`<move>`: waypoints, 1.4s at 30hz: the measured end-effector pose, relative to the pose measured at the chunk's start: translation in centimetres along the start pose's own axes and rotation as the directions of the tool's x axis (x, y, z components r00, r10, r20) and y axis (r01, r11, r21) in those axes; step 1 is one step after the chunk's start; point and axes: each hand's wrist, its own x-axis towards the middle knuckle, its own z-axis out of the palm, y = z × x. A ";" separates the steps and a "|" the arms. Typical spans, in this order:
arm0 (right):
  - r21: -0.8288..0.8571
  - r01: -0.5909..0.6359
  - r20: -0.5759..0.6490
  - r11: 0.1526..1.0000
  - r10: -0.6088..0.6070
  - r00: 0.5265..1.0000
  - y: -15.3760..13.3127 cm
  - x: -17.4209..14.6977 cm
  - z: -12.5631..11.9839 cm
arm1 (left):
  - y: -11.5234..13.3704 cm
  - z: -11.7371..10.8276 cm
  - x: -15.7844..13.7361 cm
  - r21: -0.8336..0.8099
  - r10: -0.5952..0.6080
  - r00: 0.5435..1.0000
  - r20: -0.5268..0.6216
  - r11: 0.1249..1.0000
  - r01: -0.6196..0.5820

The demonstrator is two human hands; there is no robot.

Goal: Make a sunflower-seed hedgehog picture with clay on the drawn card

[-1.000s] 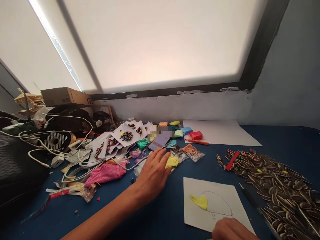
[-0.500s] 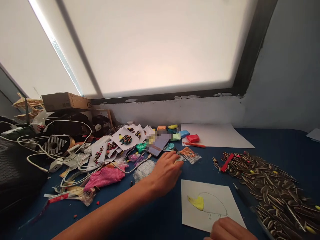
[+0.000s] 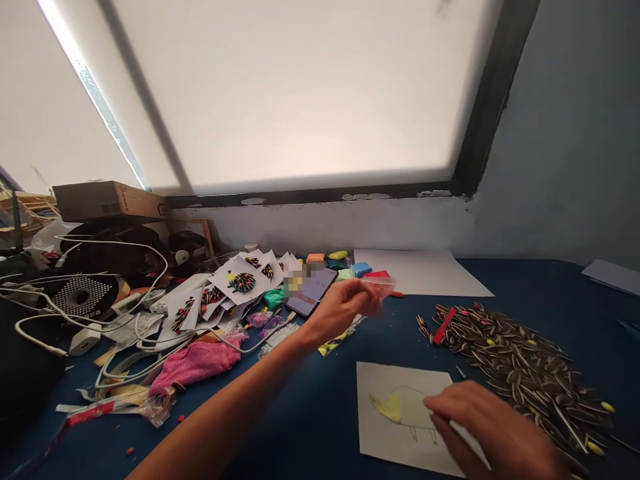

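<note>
Small clear bag [image 3: 384, 293] | clamped in grip of left hand [image 3: 345, 303], above counter [image 3: 310, 427] | right hand [image 3: 493, 423] over drawn card [image 3: 373, 437], grip: can't tell | light pinch, bag level, likely safest

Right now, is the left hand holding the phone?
No, the left hand pinches a clear bag, while the phone lies behind that hand.
</note>
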 end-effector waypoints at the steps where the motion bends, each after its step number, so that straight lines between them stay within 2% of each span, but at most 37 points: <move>1: 0.009 -0.113 -0.018 0.994 0.113 0.993 0.3 0.2 -0.2 | 0.3 0.0 -0.6 -0.107 -0.022 0.999 0.044 0.994 0.027; 2: 0.012 -0.260 0.010 0.966 0.260 0.966 0.4 0.4 -0.3 | 0.6 0.0 -1.3 -0.382 -0.100 0.986 0.131 0.913 0.144; 3: 0.023 -0.373 0.014 0.927 0.373 0.928 0.4 0.8 -0.5 | 0.9 0.1 -1.9 -0.568 -0.148 0.960 0.238 0.781 0.261; 4: 0.040 -0.481 0.030 0.876 0.480 0.877 0.3 1.3 -0.6 | 1.2 0.2 -2.5 -0.652 -0.153 0.932 0.327 0.678 0.340; 5: 0.078 -0.563 0.057 0.823 0.560 0.827 0.1 1.8 -0.7 | 1.4 0.2 -3.1 -0.680 -0.135 0.912 0.388 0.626 0.382; 7: 0.182 -0.669 0.168 0.721 0.647 0.744 -0.4 3.0 -0.8 | 1.9 0.3 -3.9 -0.686 -0.076 0.882 0.465 0.599 0.413; 9: 0.243 -0.702 0.304 0.669 0.635 0.710 -1.1 4.0 -0.6 | 2.4 0.2 -4.3 -0.684 -0.050 0.873 0.486 0.599 0.415; 12: 0.309 -0.726 0.311 0.615 0.656 0.688 -1.9 4.6 -0.2 | 2.6 0.0 -4.5 -0.691 -0.010 0.872 0.489 0.606 0.394; 16: 0.357 -0.739 0.277 0.571 0.691 0.668 -2.4 3.7 0.1 | 2.0 0.1 -4.6 -0.717 -0.056 0.896 0.440 0.579 0.388; 22: 0.393 -0.727 0.317 0.563 0.659 0.682 -2.2 2.8 0.0 | 1.7 0.5 -5.0 -0.553 -0.104 0.830 0.548 0.699 0.453; 26: 0.376 -0.745 0.370 0.551 0.648 0.666 -1.8 3.0 -0.2 | 2.1 0.6 -5.0 -0.568 -0.113 0.808 0.578 0.655 0.498; 29: 0.381 -0.757 0.374 0.531 0.660 0.651 -1.9 3.1 -0.3 | 2.1 0.4 -4.9 -0.598 -0.097 0.825 0.557 0.643 0.479; 32: 0.421 -0.777 0.447 0.469 0.638 0.627 -2.0 3.0 0.0 | 2.1 0.4 -4.9 -0.578 -0.102 0.855 0.509 0.695 0.427; 34: 0.449 -0.788 0.476 0.421 0.634 0.610 -1.9 2.8 0.3 | 2.0 0.4 -4.9 -0.569 -0.098 0.853 0.513 0.704 0.424; 36: 0.470 -0.796 0.459 0.382 0.664 0.590 -1.7 2.5 0.6 | 1.8 0.6 -5.0 -0.599 -0.075 0.844 0.531 0.672 0.436; 38: 0.477 -0.795 0.411 0.374 0.705 0.578 -1.5 2.4 0.7 | 1.6 0.8 -4.9 -0.657 -0.055 0.842 0.536 0.600 0.457; 40: 0.473 -0.779 0.359 0.412 0.718 0.597 -1.4 2.4 0.8 | 1.4 1.0 -4.9 -0.696 -0.060 0.842 0.536 0.534 0.480; 42: 0.469 -0.758 0.310 0.453 0.719 0.622 -1.4 2.4 0.8 | 1.3 1.1 -4.9 -0.704 -0.078 0.843 0.533 0.511 0.493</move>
